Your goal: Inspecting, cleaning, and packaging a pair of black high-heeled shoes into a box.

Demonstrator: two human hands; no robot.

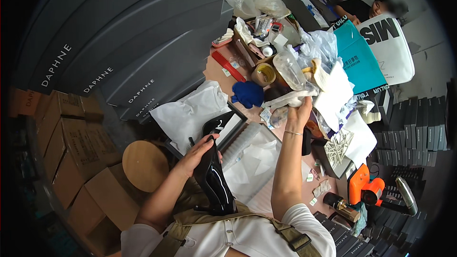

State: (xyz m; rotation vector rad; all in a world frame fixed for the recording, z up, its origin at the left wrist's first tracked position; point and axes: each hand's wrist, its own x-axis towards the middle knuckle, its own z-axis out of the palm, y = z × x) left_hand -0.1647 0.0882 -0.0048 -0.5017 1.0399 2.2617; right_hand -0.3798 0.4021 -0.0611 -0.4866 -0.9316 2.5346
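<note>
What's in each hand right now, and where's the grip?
Left hand: black high-heeled shoe, gripped at its upper end. Right hand: white wad, at its edge.

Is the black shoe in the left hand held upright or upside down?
Upside down and tilted. The black shoe has its thin heel low, near the chest, while the left hand grips the upper end.

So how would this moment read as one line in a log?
left hand: holds black high-heeled shoe | right hand: raised, gripping white wrapping | cluttered table beyond
</note>
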